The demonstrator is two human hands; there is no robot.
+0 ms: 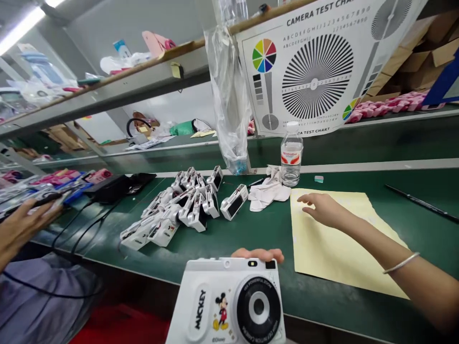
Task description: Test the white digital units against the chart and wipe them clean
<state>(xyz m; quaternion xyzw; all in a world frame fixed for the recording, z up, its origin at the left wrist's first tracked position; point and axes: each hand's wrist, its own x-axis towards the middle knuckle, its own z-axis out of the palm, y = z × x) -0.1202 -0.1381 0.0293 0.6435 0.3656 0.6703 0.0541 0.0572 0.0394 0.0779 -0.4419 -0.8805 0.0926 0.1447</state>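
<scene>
A white toy-like camera [229, 303] with a Mickey picture and a black lens ring is held up close, its front towards me. Behind its top edge show the fingers of my left hand [258, 254], wrapped round it. My right hand [321, 209] hangs over a yellow sheet [333, 239], fingers apart and slightly curled, holding nothing; a bangle circles the wrist. Several white cameras [197, 210] lie in a heap left of centre on the green table [229, 243]. One more [234, 202] rests a little apart, near a crumpled white cloth [267, 193].
Past the cloth stands a clear bottle [291, 157]. A black pen [423, 203] lies at the right, a small eraser-like block [319, 179] behind the sheet. A test chart [315, 71] hangs above. At far left, another person's hand [27, 224] is near cables and a black box [109, 188].
</scene>
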